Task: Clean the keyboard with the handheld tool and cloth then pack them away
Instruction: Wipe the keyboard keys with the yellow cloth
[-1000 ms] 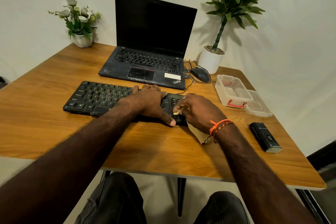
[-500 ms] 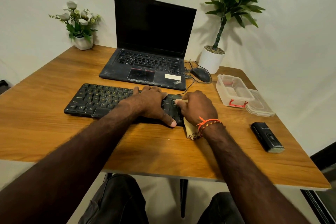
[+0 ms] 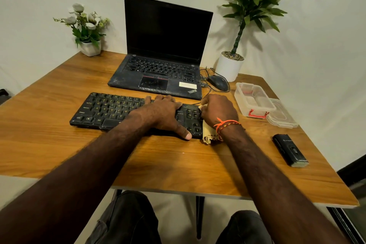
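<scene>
The left hand (image 3: 164,114) lay flat and open on the keyboard (image 3: 111,111), likely to steady it on the table (image 3: 49,144). The right hand (image 3: 217,111) gripped the cloth (image 3: 208,131) at the keyboard's right end, wiping. The tool (image 3: 290,152) and box (image 3: 254,99) waited alongside.

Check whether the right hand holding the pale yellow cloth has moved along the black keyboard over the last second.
Yes. The right hand, gripping the pale yellow cloth, has slid away from the person, from the black keyboard's near right corner toward its far right corner.
</scene>
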